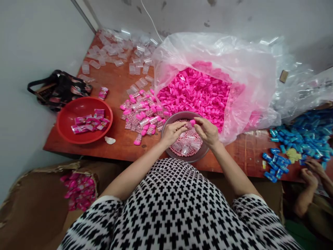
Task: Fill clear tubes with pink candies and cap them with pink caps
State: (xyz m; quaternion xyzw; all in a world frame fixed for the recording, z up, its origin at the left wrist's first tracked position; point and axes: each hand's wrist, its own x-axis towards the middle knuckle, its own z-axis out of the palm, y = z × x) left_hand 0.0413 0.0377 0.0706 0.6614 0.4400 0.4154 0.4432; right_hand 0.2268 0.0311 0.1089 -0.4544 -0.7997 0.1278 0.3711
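Over a grey bowl (204, 152) of pink beads, my two hands meet around a small clear container with a pink cap (192, 122). My left hand (173, 133) pinches the container's clear end, which its fingers partly cover. At the other end, my right hand (208, 131) has its thumb and fingers closed on the pink cap. Inside the bowl, clear containers (186, 150) lie among the pink beads (179, 140). Left of the bowl is a pile of bead-filled containers with pink caps (144, 113). Behind it, an open plastic bag (255, 69) holds many loose pink caps (197, 92).
A red bowl (62, 121) with several pink packets (92, 123) stands left, beside a dark floral bag (70, 86). Clear empty containers (114, 48) lie at the back left. Blue containers (293, 135) are heaped right, near a co-worker's hands (310, 173). A cardboard box (33, 201) holds pink packets below.
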